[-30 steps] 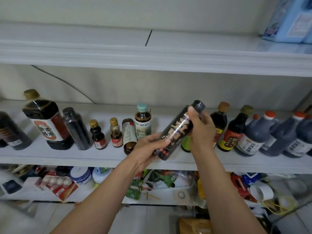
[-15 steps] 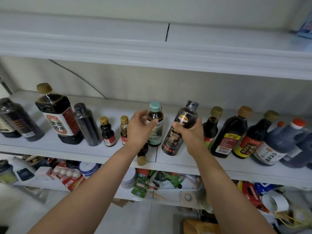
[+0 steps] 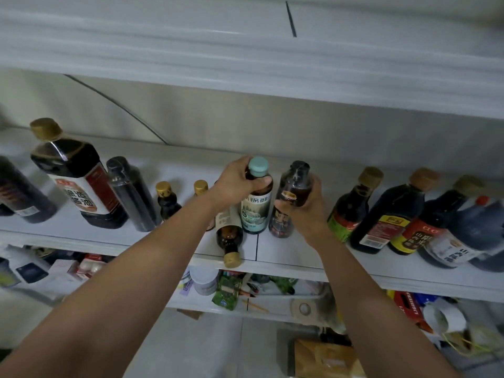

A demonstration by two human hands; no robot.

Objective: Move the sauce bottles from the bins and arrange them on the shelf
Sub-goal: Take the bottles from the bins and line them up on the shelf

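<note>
Sauce bottle (image 3: 296,186) stood on the shelf (image 3: 300,255), the right hand (image 3: 308,214) grasping it; fingers (image 3: 240,166) of the left hand (image 3: 231,186) gripped the teal-capped bottle (image 3: 256,211) alongside, probably steadying it.

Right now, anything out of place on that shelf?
Yes. A small brown bottle lies on its side on the shelf, beside the teal-capped bottle that the left hand grips, its gold cap at the front edge. The others stand upright; it could roll off.

clutter low in the scene
a green packet (image 3: 227,291) lies left of a tape roll (image 3: 302,308); a red carton (image 3: 409,305) sits far right, a cardboard box (image 3: 324,358) nearest.
</note>
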